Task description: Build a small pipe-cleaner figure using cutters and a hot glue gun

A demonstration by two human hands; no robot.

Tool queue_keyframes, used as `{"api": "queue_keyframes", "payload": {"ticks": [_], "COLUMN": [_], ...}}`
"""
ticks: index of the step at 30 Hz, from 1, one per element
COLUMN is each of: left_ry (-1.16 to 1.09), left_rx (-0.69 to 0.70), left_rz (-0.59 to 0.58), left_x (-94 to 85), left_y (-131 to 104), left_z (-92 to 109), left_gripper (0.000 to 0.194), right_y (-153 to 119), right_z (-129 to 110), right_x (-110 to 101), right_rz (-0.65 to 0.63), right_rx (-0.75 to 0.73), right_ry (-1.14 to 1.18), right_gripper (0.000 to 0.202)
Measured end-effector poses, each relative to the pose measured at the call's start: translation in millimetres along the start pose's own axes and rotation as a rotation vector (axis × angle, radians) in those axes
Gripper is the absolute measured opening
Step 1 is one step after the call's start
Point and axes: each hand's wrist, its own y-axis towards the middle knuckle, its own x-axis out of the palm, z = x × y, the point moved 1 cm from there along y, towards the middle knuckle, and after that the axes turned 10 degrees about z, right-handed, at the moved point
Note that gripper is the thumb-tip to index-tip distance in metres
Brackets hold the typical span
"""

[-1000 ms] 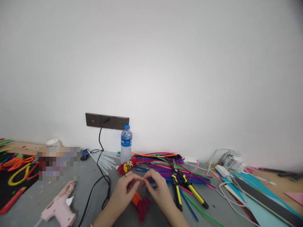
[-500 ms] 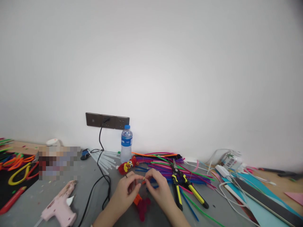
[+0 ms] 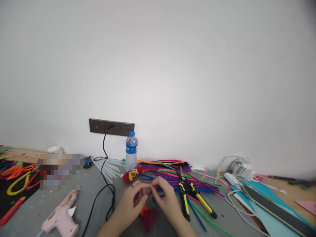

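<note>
My left hand [image 3: 133, 200] and my right hand [image 3: 164, 197] meet at the fingertips over the grey table. Between them is a tiny yellowish-orange piece, too small to name. My right thumb and index finger pinch together at it; my left index fingertip touches the same spot, with the left fingers curled. Below the hands lies a fuzzy dark red and orange figure [image 3: 148, 219], partly covered by my left hand. Just beyond them rests a red and yellow fuzzy figure [image 3: 133, 174] with googly eyes.
Behind my right hand lie many pipe cleaners [image 3: 168, 174], with yellow-black pliers [image 3: 185, 194] on top. A water bottle [image 3: 131, 151] stands by the wall. Left are a pink glue gun [image 3: 61, 217], glue sticks [image 3: 108, 168] and a black cable [image 3: 92, 205]. White cables [image 3: 234, 200] lie right.
Both hands stay together at nearly the same place. My left thumb has shifted slightly, and the whole view has tilted a little.
</note>
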Motion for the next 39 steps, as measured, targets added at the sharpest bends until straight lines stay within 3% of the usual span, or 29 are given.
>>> {"api": "queue_keyframes", "payload": {"ticks": [11,17,21,25,30,39], "left_ry": [-0.085,-0.065,-0.097,-0.147,-0.228,-0.291], "left_rx": [-0.059,-0.017,-0.005,-0.093,-0.303,-0.33], "left_rz": [-0.014,0.016,-0.031,-0.003,0.138,0.079], "left_x": [4.6,6.2,12.0,11.4,1.0,6.0], "left_y": [-3,-5,-9,-5,7,8], "left_z": [-4,-2,1,0,-9,-13], "left_gripper": [0.028,0.032,0.041,0.04,0.036,0.03], "right_y": [-4,-5,-5,-1,4,2], "right_z": [-1,0,0,0,0,-9], "right_x": [1,2,2,-2,-6,-1], "right_rz": [0.011,0.08,0.122,0.147,0.053,-0.076], "right_rx": [0.039,0.006,0.029,0.066,-0.002,-0.213], "right_ry": [-0.013,-0.053,0.0,0.036,0.048,-0.059], "right_gripper": [0.016,0.018,0.016,0.014,0.015,0.016]}}
